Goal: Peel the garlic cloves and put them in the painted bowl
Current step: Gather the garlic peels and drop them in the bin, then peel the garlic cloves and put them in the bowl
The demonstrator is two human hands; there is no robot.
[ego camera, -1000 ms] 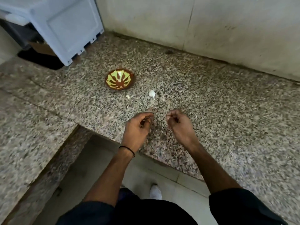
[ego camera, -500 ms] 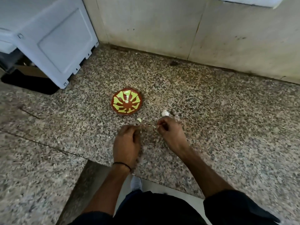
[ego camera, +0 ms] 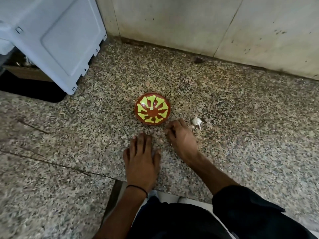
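**Garlic peeling on a speckled stone surface (ego camera: 233, 144).**

*Hazards.* The garlic clove (ego camera: 196, 120) is white and apparently in its papery skin. It lies loose to the right of the painted bowl (ego camera: 162, 116), slightly nearer the person. A careless sweep of the wrist could knock it farther off. Being small and rounded, it is likely to slip from a shallow pinch. The bowl is unheld, so a nudge from the knuckles close to its near rim could slide it.

*Positions.* The right grip (ego camera: 183, 138) sits just in front of the bowl's near-right rim, fingers curled downward. Whether they enclose anything cannot be told. The clove lies just beside this grip, on the side away from the bowl, and does not touch it. The left grip (ego camera: 141, 161) rests flat and released on the surface, nearer the person than the bowl, holding nothing. A pale spot at the bowl's centre may be a clove or a glint.
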